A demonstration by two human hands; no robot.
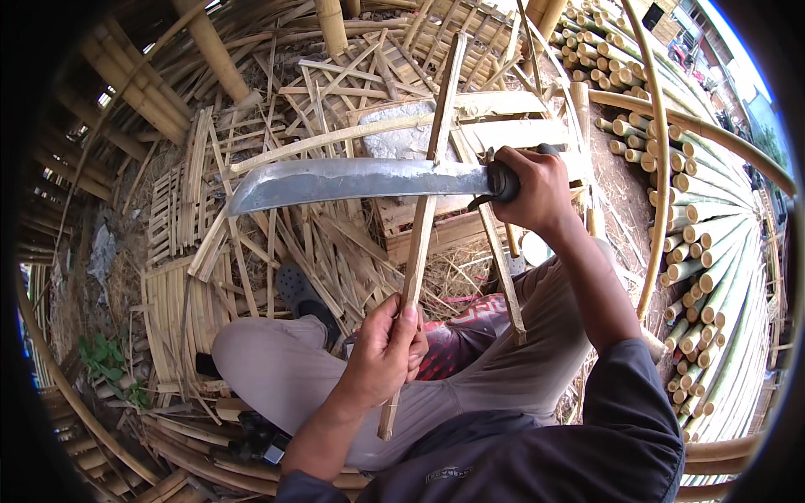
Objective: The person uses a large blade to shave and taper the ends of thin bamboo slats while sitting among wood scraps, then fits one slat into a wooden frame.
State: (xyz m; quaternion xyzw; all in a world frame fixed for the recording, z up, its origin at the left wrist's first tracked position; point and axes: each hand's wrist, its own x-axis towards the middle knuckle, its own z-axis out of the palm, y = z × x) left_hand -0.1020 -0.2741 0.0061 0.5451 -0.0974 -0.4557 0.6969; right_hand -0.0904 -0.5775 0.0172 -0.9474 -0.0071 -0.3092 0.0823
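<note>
At seven o'clock I see my left hand (387,350) wrapped tight around a long, pale split bamboo strip (425,201) running up toward twelve. The broad grey steel machete (356,180) crosses it; my right hand (532,189), at two o'clock, is clenched on its dark handle.

upright bamboo strip (423,220), long steel machete (352,180) across

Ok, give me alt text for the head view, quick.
A seated person's left hand grips a long bamboo slat upright while the right hand holds a large machete level across it. Bamboo strips litter the ground; cut bamboo poles are stacked at right.
</note>
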